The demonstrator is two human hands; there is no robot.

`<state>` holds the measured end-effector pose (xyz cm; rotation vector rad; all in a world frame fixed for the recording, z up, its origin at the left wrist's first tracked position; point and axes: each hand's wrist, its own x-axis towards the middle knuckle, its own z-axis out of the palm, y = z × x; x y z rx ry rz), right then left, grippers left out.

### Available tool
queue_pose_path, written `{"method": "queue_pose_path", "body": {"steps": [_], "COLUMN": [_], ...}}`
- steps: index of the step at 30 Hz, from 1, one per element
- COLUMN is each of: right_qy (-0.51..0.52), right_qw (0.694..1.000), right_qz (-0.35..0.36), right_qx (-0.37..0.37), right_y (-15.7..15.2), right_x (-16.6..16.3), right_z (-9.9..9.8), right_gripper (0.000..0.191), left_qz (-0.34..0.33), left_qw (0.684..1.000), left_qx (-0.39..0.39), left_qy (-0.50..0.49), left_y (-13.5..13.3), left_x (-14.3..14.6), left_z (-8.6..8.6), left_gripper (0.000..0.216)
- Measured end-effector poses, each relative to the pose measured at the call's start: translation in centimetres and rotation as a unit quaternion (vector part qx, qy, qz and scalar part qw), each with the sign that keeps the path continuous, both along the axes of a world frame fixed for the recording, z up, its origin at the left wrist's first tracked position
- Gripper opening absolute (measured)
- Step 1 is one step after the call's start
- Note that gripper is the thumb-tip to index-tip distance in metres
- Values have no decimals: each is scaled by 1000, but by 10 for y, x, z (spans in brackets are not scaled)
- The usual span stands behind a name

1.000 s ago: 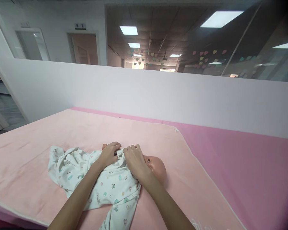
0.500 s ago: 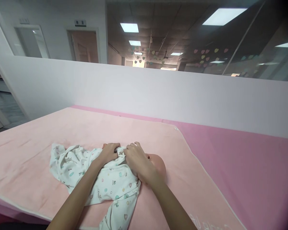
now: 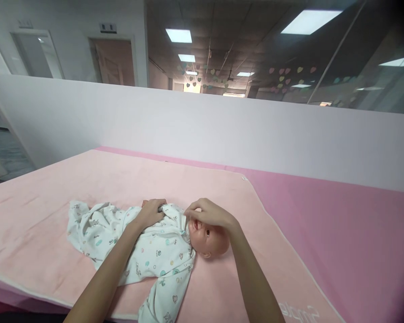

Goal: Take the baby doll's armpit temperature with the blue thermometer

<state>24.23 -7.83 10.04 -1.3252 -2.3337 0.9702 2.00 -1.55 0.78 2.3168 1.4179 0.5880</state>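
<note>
A pale pink blanket (image 3: 121, 179) lies under both hands and runs well beyond them on every side. Past the right hand it gives way to a deeper pink cover (image 3: 340, 233), and a white partition (image 3: 222, 130) stands far beyond the fingertips.

The doll (image 3: 210, 240) lies on its back on the blanket, face up. Its long axis runs crosswise to the forearms. Its head lies directly under the right hand, crown pointing outward past that wrist, and its body stretches away under and beyond the left hand.

A white printed romper (image 3: 155, 255) covers the body. One loose sleeve trails back between the two forearms.

The left hand (image 3: 151, 213) is curled shut, bunching romper cloth at the doll's far shoulder. The right hand (image 3: 210, 214) arches over the face, its fingertips (image 3: 188, 211) drawn together in what seems a pinch on the collar by the chin.

Holding either side of the neckline probably keeps the cloth snug there, and arching the palm leaves the face uncovered.
</note>
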Motion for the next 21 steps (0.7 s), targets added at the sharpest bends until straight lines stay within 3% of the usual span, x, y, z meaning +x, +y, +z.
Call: {"method": "queue_pose_path", "body": {"steps": [5,12,21], "right_qy": [133,118,148], "right_qw": [987,984,977], "right_qz": [-87,-42,-34], "right_qx": [-14,-130,-152], "right_y": [23,28,32], "right_x": [34,44,48], "right_z": [-13,-29,-31], "right_gripper": [41,45,46], "left_qz": [3,11,5], "left_qw": [1000,1000,1000], "left_qx": [11,-2,2], "left_qy": [-8,-9,-16], "left_y": [-1,-2,0], "left_x": [0,0,-1], "left_z": [-1,0,-2], "left_gripper": [16,17,18]}}
